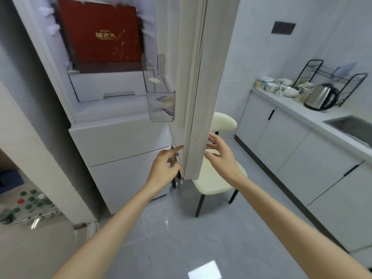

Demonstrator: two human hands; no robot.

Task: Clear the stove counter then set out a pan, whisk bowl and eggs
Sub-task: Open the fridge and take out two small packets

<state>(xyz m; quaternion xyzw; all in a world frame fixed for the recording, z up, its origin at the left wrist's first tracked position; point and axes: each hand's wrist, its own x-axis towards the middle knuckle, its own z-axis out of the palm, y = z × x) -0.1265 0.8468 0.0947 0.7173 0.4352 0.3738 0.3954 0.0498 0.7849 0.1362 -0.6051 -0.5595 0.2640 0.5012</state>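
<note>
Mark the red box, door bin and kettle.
red box (100, 35), head view, front face by gold lettering
door bin (161, 105), head view, clear side wall
kettle (319, 96), head view, steel body

I note left hand (163, 170) and right hand (223, 158) bare; behind the fingers, wrists and forearms are uncovered as far as my view runs. Fingers slim.

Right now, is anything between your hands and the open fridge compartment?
Yes, for the right hand: the fridge door edge stands between it and the compartment. The left hand is on the compartment side, with nothing in its way.
</note>
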